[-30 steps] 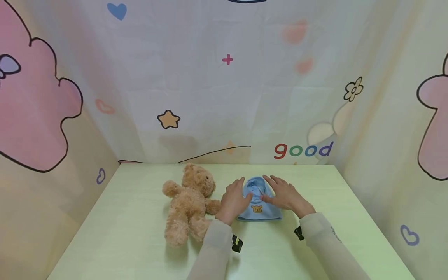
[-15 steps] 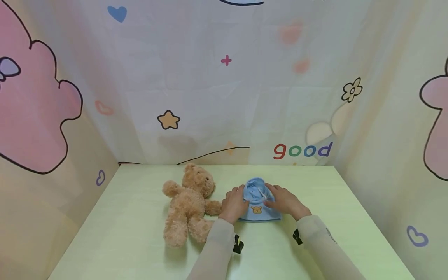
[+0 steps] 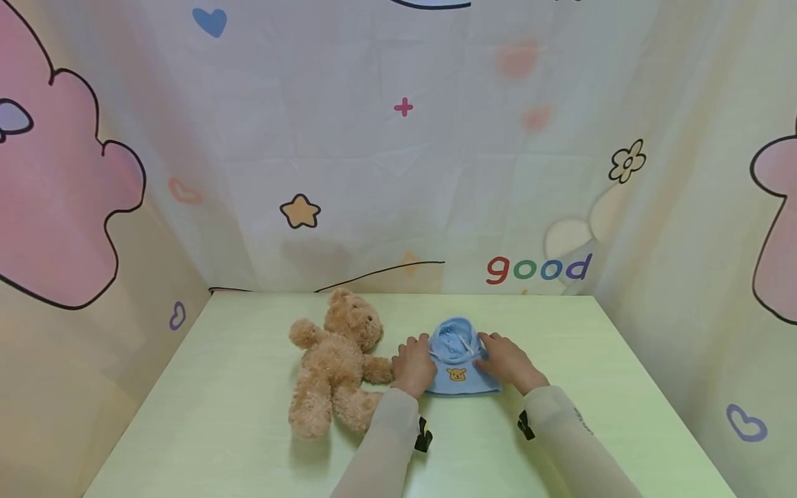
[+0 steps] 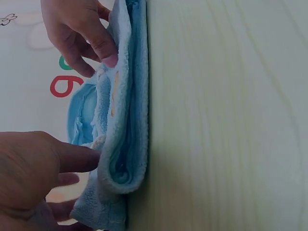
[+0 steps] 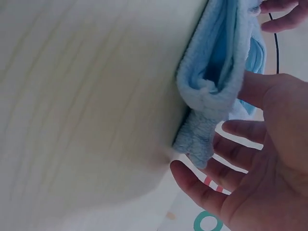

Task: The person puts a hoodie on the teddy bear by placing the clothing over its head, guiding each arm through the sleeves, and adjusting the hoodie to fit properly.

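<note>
A small light-blue fleece hoodie (image 3: 459,377) with a yellow animal-face patch lies on the table, hood toward the back and hem toward me. My left hand (image 3: 414,366) is at its left side; in the left wrist view the thumb (image 4: 79,158) touches the fabric and the other fingers are by the sleeve, partly hidden. At the opposite side is my right hand (image 3: 509,363). In the right wrist view its thumb meets the garment, while its loosely bent fingers (image 5: 197,187) lie beside the sleeve. The hem opening shows folded layers inside.
Left of the hoodie, a brown plush teddy bear (image 3: 333,363) lies on its back, one arm close to my left hand. The pale green table (image 3: 218,422) is bordered by a printed cloth backdrop (image 3: 373,159) at the back and both sides.
Both hands have come down from above the hoodie to its sides, the left shifting slightly left and toward me. The hoodie stays in nearly the same place; the bear lies still.
</note>
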The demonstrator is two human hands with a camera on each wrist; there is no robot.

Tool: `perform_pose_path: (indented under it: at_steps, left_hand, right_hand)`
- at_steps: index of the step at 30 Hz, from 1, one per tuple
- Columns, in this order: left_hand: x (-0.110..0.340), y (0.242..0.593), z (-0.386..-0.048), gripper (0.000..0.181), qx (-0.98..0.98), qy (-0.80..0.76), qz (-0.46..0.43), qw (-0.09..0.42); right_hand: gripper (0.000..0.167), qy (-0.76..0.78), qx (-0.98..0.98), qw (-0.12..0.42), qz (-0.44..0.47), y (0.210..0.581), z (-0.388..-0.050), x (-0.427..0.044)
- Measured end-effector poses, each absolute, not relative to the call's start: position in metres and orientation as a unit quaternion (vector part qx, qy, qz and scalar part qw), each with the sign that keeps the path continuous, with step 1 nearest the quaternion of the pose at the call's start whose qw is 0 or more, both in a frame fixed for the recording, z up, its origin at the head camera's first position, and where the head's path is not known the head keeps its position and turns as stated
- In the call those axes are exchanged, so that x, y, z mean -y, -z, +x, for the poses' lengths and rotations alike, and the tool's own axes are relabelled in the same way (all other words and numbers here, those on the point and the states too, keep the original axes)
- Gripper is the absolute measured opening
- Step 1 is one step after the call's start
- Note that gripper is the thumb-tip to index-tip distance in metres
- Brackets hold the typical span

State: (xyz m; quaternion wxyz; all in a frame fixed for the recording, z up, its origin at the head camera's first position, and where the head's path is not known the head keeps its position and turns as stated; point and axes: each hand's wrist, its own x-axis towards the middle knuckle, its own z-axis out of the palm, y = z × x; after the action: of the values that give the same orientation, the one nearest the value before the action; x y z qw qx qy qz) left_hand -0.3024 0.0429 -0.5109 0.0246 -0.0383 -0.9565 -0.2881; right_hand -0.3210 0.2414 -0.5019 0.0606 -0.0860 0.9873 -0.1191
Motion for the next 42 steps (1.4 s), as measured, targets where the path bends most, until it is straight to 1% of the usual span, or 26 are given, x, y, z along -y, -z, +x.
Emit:
perform_pose_path:
  at_steps: [3, 9, 13, 16, 17, 21, 25, 30, 42]
  left_hand:
    - [-0.043, 0.515, -0.303, 0.04, 0.957, 0.287, -0.025, 0.032]
    - [-0.042, 0.521, -0.302, 0.006, 0.961, 0.271, -0.028, 0.038]
    - [-0.043, 0.521, -0.305, 0.016, 0.961, 0.269, -0.029, 0.055]
    - [-0.043, 0.519, -0.306, 0.01, 0.953, 0.294, -0.033, 0.065]
    - [-0.043, 0.517, -0.306, 0.009, 0.949, 0.306, -0.034, 0.065]
    - [-0.043, 0.512, -0.307, 0.017, 0.937, 0.341, -0.032, 0.067]
    - [-0.042, 0.506, -0.308, 0.019, 0.933, 0.351, -0.03, 0.069]
    - [-0.04, 0.498, -0.308, 0.022, 0.931, 0.356, -0.032, 0.07]
    - [-0.036, 0.465, -0.306, 0.026, 0.921, 0.369, -0.049, 0.113]
  right_hand:
    - [0.058, 0.124, -0.988, 0.052, -0.082, 0.504, -0.321, -0.241]
    - [0.036, 0.121, -0.988, 0.043, -0.092, 0.509, -0.323, -0.239]
    - [0.027, 0.129, -0.986, 0.038, -0.093, 0.511, -0.325, -0.237]
    - [0.024, 0.137, -0.986, 0.031, -0.09, 0.51, -0.327, -0.238]
    - [0.023, 0.141, -0.986, 0.027, -0.089, 0.509, -0.327, -0.238]
    - [0.025, 0.152, -0.985, 0.008, -0.086, 0.508, -0.33, -0.24]
    - [0.027, 0.167, -0.982, -0.012, -0.091, 0.504, -0.331, -0.242]
    - [0.025, 0.197, -0.975, -0.026, -0.097, 0.496, -0.329, -0.241]
    - [0.024, 0.223, -0.962, -0.111, -0.113, 0.476, -0.33, -0.24]
